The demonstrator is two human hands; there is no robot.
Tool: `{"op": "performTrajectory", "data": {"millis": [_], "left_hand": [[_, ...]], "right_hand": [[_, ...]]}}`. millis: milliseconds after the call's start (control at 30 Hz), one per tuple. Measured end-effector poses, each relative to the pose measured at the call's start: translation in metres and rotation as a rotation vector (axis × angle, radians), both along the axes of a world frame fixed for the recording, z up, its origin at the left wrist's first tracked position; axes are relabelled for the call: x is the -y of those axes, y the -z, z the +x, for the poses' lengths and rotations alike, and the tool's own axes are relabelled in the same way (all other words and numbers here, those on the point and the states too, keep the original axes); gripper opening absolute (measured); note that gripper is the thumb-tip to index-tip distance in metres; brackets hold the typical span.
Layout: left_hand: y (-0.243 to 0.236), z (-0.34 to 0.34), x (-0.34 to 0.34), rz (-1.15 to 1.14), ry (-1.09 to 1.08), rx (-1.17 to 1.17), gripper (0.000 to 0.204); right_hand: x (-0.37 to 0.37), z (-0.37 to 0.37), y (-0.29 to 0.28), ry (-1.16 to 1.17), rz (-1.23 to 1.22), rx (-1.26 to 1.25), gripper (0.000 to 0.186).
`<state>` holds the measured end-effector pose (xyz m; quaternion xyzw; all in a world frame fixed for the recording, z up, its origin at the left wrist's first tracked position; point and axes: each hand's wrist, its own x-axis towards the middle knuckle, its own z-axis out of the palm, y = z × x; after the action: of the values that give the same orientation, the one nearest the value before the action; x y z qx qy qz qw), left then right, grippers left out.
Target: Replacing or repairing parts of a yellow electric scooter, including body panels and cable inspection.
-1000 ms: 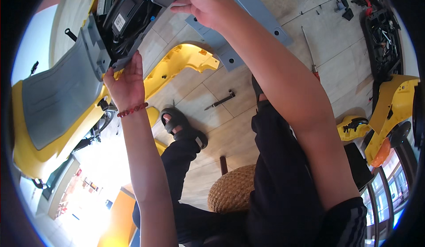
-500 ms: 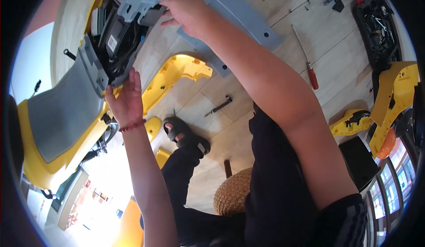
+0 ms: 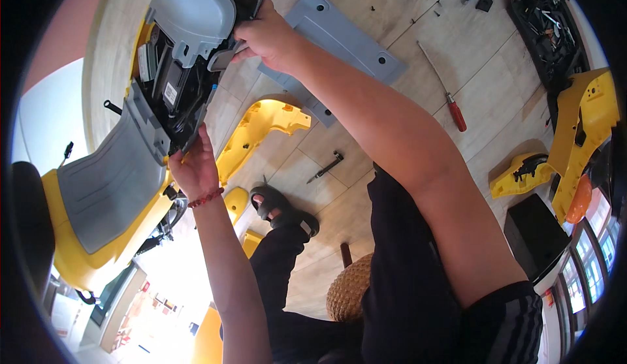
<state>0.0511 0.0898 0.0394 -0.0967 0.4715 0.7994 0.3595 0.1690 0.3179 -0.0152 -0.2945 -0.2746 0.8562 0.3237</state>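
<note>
Head view: on the left, the yellow scooter body (image 3: 78, 259) has its dark compartment (image 3: 175, 96) exposed. At the far side, the right hand (image 3: 269, 37) grips grey trim (image 3: 224, 58) beside the grey front cover (image 3: 189, 11); the left hand (image 3: 198, 169) touches the compartment's near edge, whether gripping I cannot tell. Work looks partway: a yellow panel (image 3: 248, 127) and grey plate (image 3: 346, 44) already lie on the floor, while the trim and cover appear left to deal with.

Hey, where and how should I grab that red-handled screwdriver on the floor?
Probably best by its thick red handle, coming down from above with your right hand. It lies flat to the right of that forearm, handle end nearer you and thin shaft pointing away, so your fingers should close easily across the handle.
</note>
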Motion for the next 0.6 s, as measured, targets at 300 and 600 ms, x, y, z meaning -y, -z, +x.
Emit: {"op": "performTrajectory", "data": {"millis": [300,600], "left_hand": [[-0.005,0.001,-0.010,-0.077,-0.121,0.050,0.036],[-0.007,0.004,-0.010,-0.080,-0.143,0.069,0.034]], "right_hand": [[-0.025,0.000,-0.003,-0.070,0.023,0.161,0.061],[-0.025,0.007,-0.009,-0.045,0.008,0.207,0.057]]}}
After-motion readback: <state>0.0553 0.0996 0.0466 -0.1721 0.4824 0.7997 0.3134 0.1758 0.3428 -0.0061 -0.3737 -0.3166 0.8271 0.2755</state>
